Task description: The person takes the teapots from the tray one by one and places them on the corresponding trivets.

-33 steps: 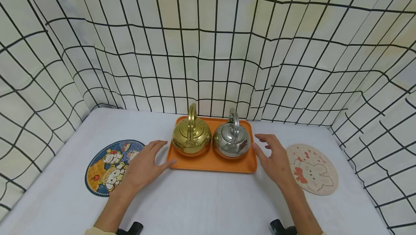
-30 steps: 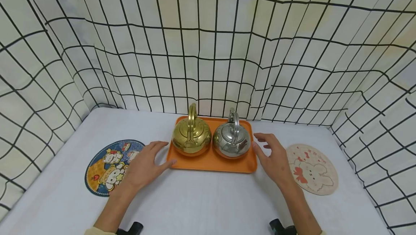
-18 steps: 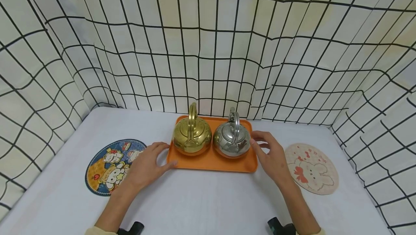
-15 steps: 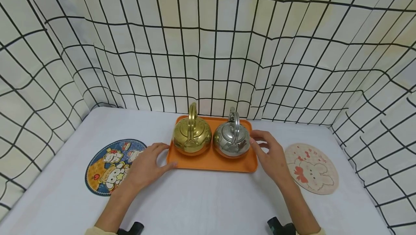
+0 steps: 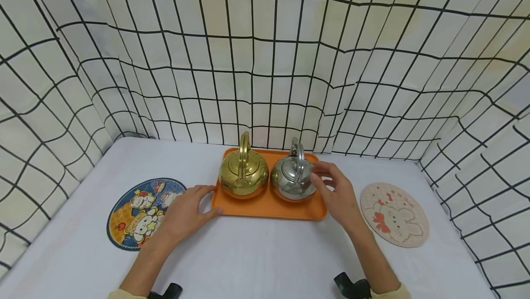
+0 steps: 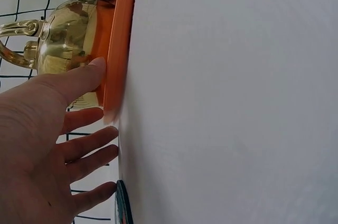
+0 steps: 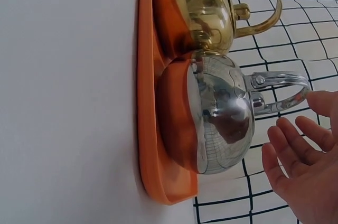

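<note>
Left to right, counted: 1 blue mat (image 5: 128, 225), 1 left hand (image 5: 187, 214), 1 orange tray (image 5: 265, 210), 1 gold kettle (image 5: 231, 172), 1 silver kettle (image 5: 285, 177), 1 right hand (image 5: 338, 198), 1 beige mat (image 5: 399, 225); so 2 kettles, 2 round mats, 2 hands, 1 tray. Blue mat is laid flat on the white cloth (image 5: 265, 257), its right side partly hidden by the left hand. Left hand: fingers spread, nearly straight, nothing gripped; thumb tip is placed at the tray's front left corner, contact can't be confirmed. Gold kettle is seated upright on the tray's left half, just right of that hand. Silver kettle is seated upright on the right half, close beside the gold one and just left of the right hand. Right hand: fingers loosely bent and apart, nothing gripped; one fingertip is seen right by the silver handle (image 7: 285, 77), touch can't be told. Beige mat is laid flat, right of the right hand.
</note>
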`<action>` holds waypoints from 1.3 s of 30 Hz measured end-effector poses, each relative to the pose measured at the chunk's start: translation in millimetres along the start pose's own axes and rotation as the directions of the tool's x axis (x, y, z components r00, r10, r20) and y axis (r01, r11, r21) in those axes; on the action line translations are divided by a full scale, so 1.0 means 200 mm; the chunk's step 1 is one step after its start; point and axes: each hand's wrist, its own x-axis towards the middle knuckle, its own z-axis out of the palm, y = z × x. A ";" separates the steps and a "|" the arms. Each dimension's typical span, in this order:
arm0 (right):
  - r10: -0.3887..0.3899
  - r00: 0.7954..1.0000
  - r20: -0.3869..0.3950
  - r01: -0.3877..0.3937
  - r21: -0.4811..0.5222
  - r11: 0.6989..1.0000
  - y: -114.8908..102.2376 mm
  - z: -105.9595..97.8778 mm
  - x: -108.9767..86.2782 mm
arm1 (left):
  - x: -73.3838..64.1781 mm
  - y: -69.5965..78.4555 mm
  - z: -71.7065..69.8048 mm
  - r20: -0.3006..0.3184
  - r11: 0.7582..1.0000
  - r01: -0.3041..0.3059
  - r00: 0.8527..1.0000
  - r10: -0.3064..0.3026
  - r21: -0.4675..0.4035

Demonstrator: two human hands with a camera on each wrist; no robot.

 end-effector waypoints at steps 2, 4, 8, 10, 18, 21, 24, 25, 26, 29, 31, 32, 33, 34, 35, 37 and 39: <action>-0.011 1.000 -0.003 0.011 -0.003 1.000 0.00 0.01 0.00 | 0.00 0.00 0.00 0.008 1.000 0.002 1.000 -0.002 0.004; -0.020 1.000 -0.010 0.020 -0.006 1.000 0.00 0.01 0.01 | 0.00 0.00 0.00 0.009 1.000 -0.001 1.000 0.001 0.005; -0.017 1.000 -0.013 0.017 0.004 1.000 -0.01 0.02 0.01 | 0.00 0.00 0.00 0.009 1.000 -0.002 1.000 0.002 -0.002; -0.007 1.000 -0.011 0.007 0.018 1.000 -0.01 0.02 0.02 | 0.00 0.00 -0.01 0.009 1.000 -0.002 1.000 0.002 -0.009; 0.025 1.000 -0.002 -0.025 0.066 0.998 -0.02 0.04 0.03 | -0.01 0.01 -0.02 0.024 0.999 0.020 1.000 -0.019 -0.028; 0.029 1.000 -0.002 -0.028 0.088 0.996 -0.03 0.04 0.04 | -0.01 0.01 -0.02 0.031 0.999 0.029 0.999 -0.028 -0.033; 0.033 0.999 0.002 -0.033 0.107 0.994 -0.02 0.04 0.04 | -0.01 0.01 -0.02 0.038 0.999 0.033 0.999 -0.032 -0.039; 0.036 0.999 0.003 -0.036 0.111 0.993 -0.02 0.04 0.05 | -0.01 0.01 -0.02 0.040 0.999 0.035 0.999 -0.033 -0.042; 0.040 0.999 0.003 -0.040 0.114 0.993 -0.02 0.04 0.05 | -0.01 0.01 -0.02 0.041 0.998 0.036 0.999 -0.034 -0.044; 0.043 0.999 0.005 -0.044 0.126 0.991 -0.02 0.05 0.05 | -0.01 0.00 -0.01 0.038 0.998 0.035 0.999 -0.033 -0.046; 0.036 0.999 0.008 -0.037 0.138 0.990 -0.02 0.05 0.05 | -0.01 0.00 -0.01 0.035 0.998 0.034 0.999 -0.032 -0.046; 0.030 0.999 0.010 -0.032 0.143 0.989 -0.02 0.05 0.05 | -0.01 0.00 -0.01 0.035 0.998 0.034 0.999 -0.033 -0.044; 0.026 1.000 0.013 -0.028 0.149 0.988 -0.02 0.06 0.06 | -0.01 0.00 -0.01 0.035 0.998 0.034 0.999 -0.033 -0.044; 0.022 1.000 0.015 -0.024 0.158 0.987 -0.03 0.06 0.06 | 0.00 0.00 -0.01 0.036 0.998 0.035 0.999 -0.033 -0.043; 0.018 1.000 0.017 -0.020 0.158 0.987 -0.03 0.06 0.06 | 0.00 0.00 -0.01 0.038 0.998 0.037 0.999 -0.035 -0.044; 0.016 1.000 0.019 -0.018 0.160 0.987 -0.03 0.06 0.06 | 0.00 0.00 -0.01 0.037 0.998 0.035 0.999 -0.034 -0.045; 0.007 1.000 0.018 -0.010 0.162 0.987 -0.03 0.07 0.06 | 0.00 0.00 -0.01 0.035 0.998 0.035 0.999 -0.034 -0.047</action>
